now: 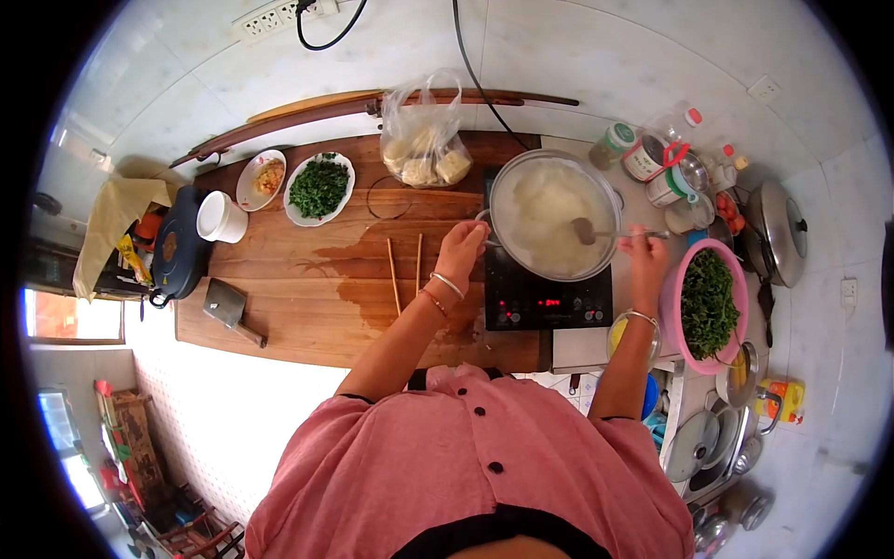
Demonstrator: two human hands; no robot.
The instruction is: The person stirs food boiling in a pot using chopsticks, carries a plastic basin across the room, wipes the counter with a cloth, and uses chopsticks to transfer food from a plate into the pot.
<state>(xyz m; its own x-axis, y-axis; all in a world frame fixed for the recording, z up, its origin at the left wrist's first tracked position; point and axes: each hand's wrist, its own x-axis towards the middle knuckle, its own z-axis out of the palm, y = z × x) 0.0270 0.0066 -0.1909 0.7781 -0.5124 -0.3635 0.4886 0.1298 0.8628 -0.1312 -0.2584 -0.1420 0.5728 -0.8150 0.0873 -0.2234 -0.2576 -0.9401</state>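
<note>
A wide metal pot [559, 156] of cloudy pale liquid stands on a black induction cooker [549, 309] with a lit red display. My left hand [462, 250] is closed on the pot's left handle. In my right hand [643, 256] is the handle of a ladle [584, 231], its dark bowl dipping into the liquid right of the middle. What lies under the surface is too cloudy to make out. Two chopsticks [392, 270] rest on the wooden board [289, 312], left of my left hand.
On the board are chopped greens [319, 186], a dish of minced bits [269, 178], a white tub [222, 218], a cleaver [226, 306] and a plastic bag of pale chunks [424, 154]. Right of the pot stand jars [644, 156] and a pink basin [740, 298] of leafy greens.
</note>
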